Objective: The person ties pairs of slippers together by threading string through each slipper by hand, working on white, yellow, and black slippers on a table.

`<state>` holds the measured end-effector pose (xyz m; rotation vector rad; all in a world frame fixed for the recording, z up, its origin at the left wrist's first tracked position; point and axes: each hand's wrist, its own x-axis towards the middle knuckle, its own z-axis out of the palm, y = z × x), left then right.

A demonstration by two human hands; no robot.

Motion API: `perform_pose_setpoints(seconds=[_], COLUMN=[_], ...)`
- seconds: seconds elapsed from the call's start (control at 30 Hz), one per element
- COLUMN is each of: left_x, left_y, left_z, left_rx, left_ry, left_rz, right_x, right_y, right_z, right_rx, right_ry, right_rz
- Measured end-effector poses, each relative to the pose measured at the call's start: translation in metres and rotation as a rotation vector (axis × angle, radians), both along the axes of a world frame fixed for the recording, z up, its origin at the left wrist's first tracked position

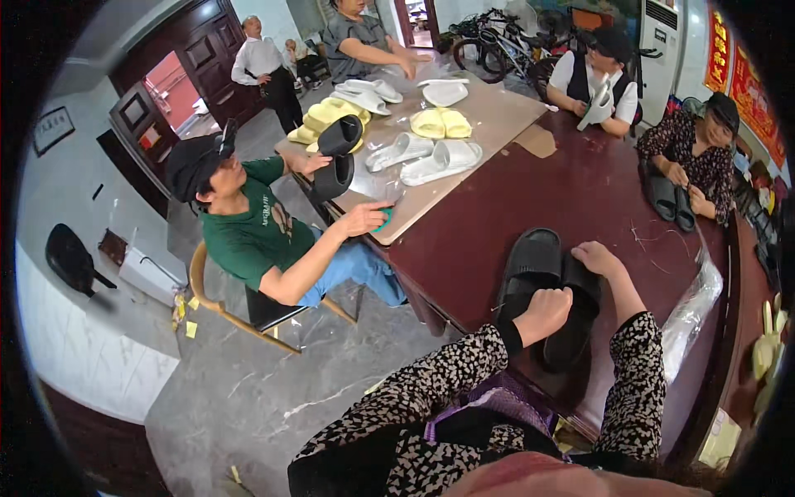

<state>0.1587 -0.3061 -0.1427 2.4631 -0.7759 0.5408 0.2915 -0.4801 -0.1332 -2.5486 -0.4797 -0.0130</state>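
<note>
A pair of black slide slippers (pixel 534 258) lies side by side on the dark red table, just in front of me. My left hand (pixel 544 317) is closed in a fist over the middle of the pair; what its fingers hold, if anything, is hidden. A thin pale strand (pixel 499 307) shows beside it at the left slipper's edge. Curled over the right-hand slipper (pixel 585 286) near its upper end, my right hand (pixel 599 258) grips it, thumb side toward the other slipper.
Clear plastic bags (pixel 694 319) lie right of my right arm. Loose pale threads (pixel 650 238) are on the table (pixel 464 265). White and yellow slippers (pixel 440 124) cover a brown board farther off. Co-workers handle slippers left, far right and right; one holds green-handled scissors (pixel 383 219).
</note>
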Motion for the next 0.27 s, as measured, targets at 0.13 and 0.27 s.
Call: perform_pose_setpoints(seconds=[0.13, 0.27], left_x=[0.005, 0.006], left_y=[0.000, -0.001], left_z=[-0.003, -0.005], left_rx=[-0.004, 0.005], left_ry=[0.035, 0.017], left_rz=[-0.014, -0.017], right_x=[0.002, -0.001], right_y=[0.010, 0.014], right_z=[0.015, 0.024], right_rx=[-0.008, -0.153], right_ry=[0.260, 0.346], right_rz=[-0.037, -0.049])
